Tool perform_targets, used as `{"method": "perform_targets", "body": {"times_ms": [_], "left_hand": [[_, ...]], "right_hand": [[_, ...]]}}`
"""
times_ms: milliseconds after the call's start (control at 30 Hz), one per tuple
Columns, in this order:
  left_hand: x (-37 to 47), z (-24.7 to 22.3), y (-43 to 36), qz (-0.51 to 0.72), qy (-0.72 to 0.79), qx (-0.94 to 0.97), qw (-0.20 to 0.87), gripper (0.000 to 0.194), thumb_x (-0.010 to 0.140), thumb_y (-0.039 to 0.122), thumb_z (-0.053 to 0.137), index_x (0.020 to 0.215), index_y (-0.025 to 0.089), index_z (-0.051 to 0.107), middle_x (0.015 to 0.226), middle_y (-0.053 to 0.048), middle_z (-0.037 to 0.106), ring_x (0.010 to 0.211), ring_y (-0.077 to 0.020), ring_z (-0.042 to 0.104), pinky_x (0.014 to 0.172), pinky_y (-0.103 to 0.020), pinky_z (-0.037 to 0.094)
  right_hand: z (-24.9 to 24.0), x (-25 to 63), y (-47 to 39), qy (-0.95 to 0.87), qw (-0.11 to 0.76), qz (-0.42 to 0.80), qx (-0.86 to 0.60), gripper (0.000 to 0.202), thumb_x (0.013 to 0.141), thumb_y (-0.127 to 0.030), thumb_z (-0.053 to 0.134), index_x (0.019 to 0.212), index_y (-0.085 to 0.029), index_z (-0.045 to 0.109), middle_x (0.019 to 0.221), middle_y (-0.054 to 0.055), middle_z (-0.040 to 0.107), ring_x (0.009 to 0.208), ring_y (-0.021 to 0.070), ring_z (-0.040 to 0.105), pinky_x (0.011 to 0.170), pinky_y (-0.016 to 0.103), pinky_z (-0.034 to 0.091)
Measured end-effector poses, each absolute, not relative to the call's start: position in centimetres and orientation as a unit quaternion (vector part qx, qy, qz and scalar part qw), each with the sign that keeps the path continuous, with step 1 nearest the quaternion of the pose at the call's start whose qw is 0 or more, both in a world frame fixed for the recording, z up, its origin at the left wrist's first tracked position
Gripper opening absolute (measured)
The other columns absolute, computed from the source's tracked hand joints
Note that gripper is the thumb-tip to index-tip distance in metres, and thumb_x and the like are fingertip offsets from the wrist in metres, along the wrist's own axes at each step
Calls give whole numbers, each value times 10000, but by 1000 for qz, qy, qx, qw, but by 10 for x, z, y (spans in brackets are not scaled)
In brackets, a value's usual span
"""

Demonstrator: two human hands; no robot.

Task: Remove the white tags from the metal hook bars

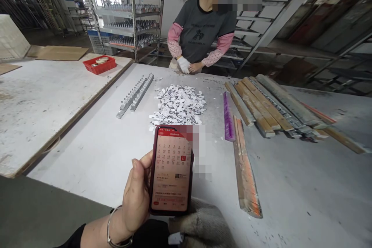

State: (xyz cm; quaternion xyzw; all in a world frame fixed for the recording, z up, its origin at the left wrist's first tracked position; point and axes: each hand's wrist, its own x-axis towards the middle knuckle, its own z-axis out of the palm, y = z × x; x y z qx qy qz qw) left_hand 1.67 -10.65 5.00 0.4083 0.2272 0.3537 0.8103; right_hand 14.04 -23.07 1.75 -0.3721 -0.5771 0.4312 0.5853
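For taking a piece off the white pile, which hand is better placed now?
Right, I'd judge. The left hand, though nearer the white pile, is occupied holding up the phone. The gloved right hand, lower in view, seems freer, though whether it grips the small white piece there is unclear.

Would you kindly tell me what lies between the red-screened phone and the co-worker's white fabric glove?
The head view shows a heap of small, flat white pieces between phone and glove.

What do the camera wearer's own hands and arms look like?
The left hand is ungloved, with a slim silver bangle at the wrist and a black sleeve further up. The right hand, only partly visible, appears to wear a grey fabric glove.
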Motion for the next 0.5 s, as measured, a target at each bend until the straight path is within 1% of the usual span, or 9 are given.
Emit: {"method": "perform_targets", "body": {"times_ms": [100,133,167,233,333,400,467,500], "left_hand": [[16,46,-106,357,227,401,812,733,968,759,403,1364,205,673,1341,-86,708,1180,-226,707,1016,-308,612],[15,45,-105,357,226,403,812,729,977,749,385,1371,203,665,1344,-91,704,1189,-234,704,1020,-317,612],[14,44,-104,355,221,411,810,718,989,730,372,1381,197,652,1349,-100,699,1199,-245,700,1024,-328,613],[12,43,-102,343,204,447,801,658,1008,661,403,1395,180,630,1343,-116,696,1184,-252,703,999,-325,619],[9,47,-99,323,170,497,787,510,984,488,593,1402,196,608,1340,-98,695,1184,-225,696,981,-261,605],[8,50,-98,310,155,509,787,479,959,396,669,1405,237,597,1367,-75,683,1261,-228,665,1043,-265,585],[8,51,-97,303,150,513,789,472,952,360,695,1402,264,592,1395,-64,669,1318,-243,638,1099,-300,573],[8,52,-97,300,153,512,790,468,949,354,703,1396,266,593,1399,-64,667,1323,-247,636,1105,-310,573]], "right_hand": [[13,136,-233,-510,589,481,-401,159,947,-226,714,1048,-235,836,1171,79,692,1133,252,694,857,275,606],[12,136,-233,-503,586,486,-409,129,950,-270,718,982,-217,832,1111,82,695,1082,241,704,840,264,606],[11,135,-232,-511,579,481,-415,145,954,-302,714,948,-208,825,1066,84,694,1044,235,708,848,265,605],[9,138,-232,-549,546,465,-429,166,970,-317,690,954,-210,816,1023,80,696,1009,221,710,920,272,593],[8,143,-230,-603,510,429,-437,177,995,-285,651,1028,-212,808,1069,81,699,1058,202,701,1006,267,559],[8,145,-230,-609,516,426,-425,158,991,-277,667,1044,-206,798,1086,79,699,1084,193,694,1026,257,543],[6,142,-229,-575,525,469,-418,154,962,-279,717,1079,-204,783,1116,78,702,1096,202,694,1004,251,553],[3,139,-230,-547,529,498,-415,195,946,-285,740,1122,-206,773,1131,78,704,1100,210,697,979,247,565]]}}
